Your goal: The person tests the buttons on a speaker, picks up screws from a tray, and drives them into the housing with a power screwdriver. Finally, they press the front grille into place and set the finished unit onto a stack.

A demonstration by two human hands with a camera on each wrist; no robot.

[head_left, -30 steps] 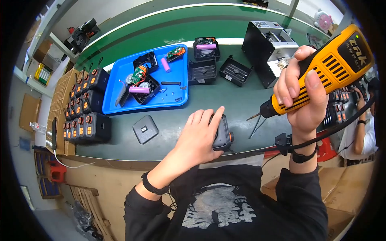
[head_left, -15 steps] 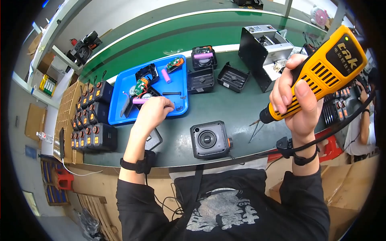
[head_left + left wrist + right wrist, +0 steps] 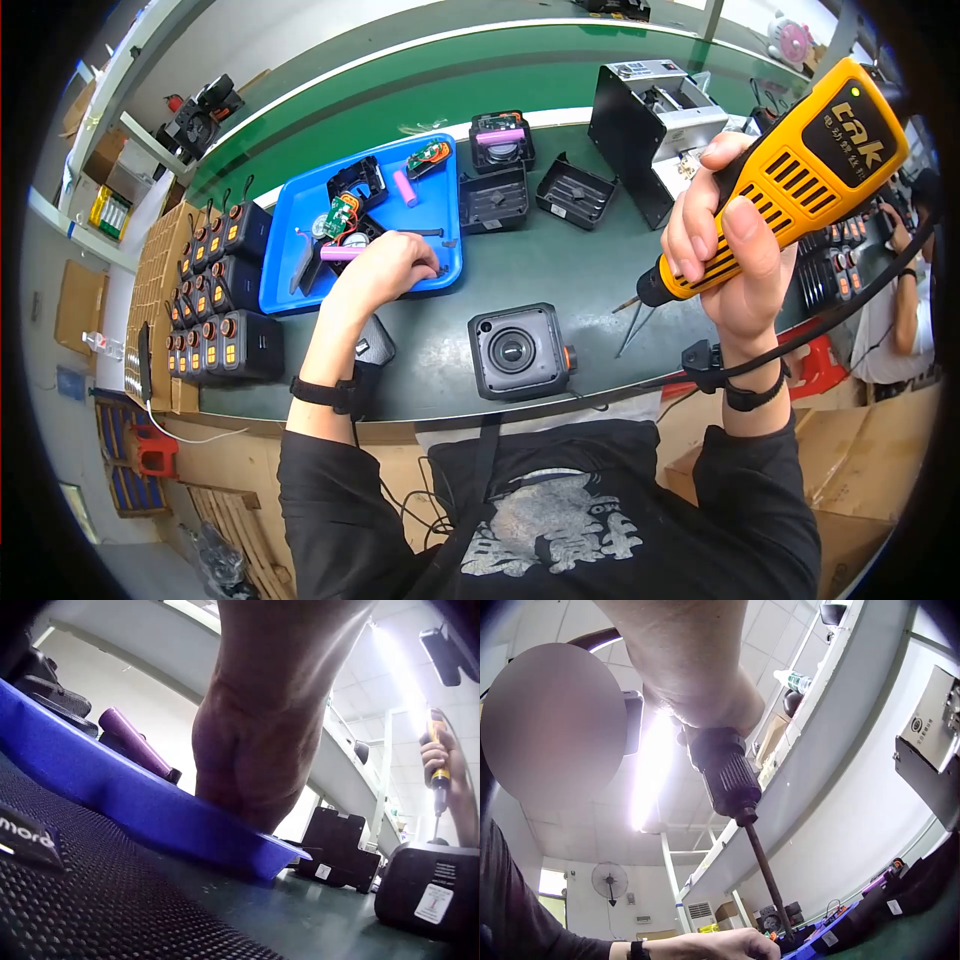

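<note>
My right hand grips a yellow electric screwdriver, its bit slanting down to the left above the bench. In the right wrist view the dark chuck and long bit show below that hand. My left hand reaches into the front right corner of a blue tray, fingers bent down among small dark screws; whether it pinches one I cannot tell. A black square device, with a round speaker-like part facing up and an orange knob at its side, lies on the bench between both hands.
The tray also holds circuit boards, a pink battery cell and open black casings. Rows of finished-looking black devices stand left. Black shells and a metal machine sit at the back. Tweezers lie near the bit.
My left hand has left the black device and moved left and away to the tray's screws, uncovering the device. The right hand still holds the screwdriver in nearly the same place.
</note>
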